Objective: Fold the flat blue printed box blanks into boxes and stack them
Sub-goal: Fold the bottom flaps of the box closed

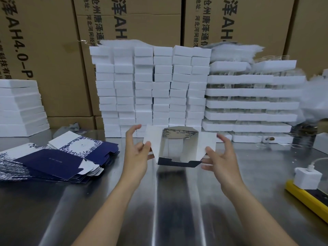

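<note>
Under the half-opened white-and-blue card box (177, 151) spreads a shiny steel table (177, 201). Far behind the box rise tall brown corrugated cartons (53, 50), and close behind it stands a wall of stacked white boxes (150, 86). Left of the box, well apart, slumps a fanned pile of flat blue printed blanks (49, 162).

The box is held over the table, mouth toward the camera, side flaps splayed. The left hand (136, 153) pinches the left flap between thumb and lower fingers, forefinger lifted free. The right hand (220, 162) pinches the right flap likewise.

Gripped only by its thin flaps, the box could spring back flat, or crease off its score lines if either pinch twists. A forward shove might topple the white wall. Right of the box, the small white charger block (308, 178) could catch a swinging elbow.
</note>
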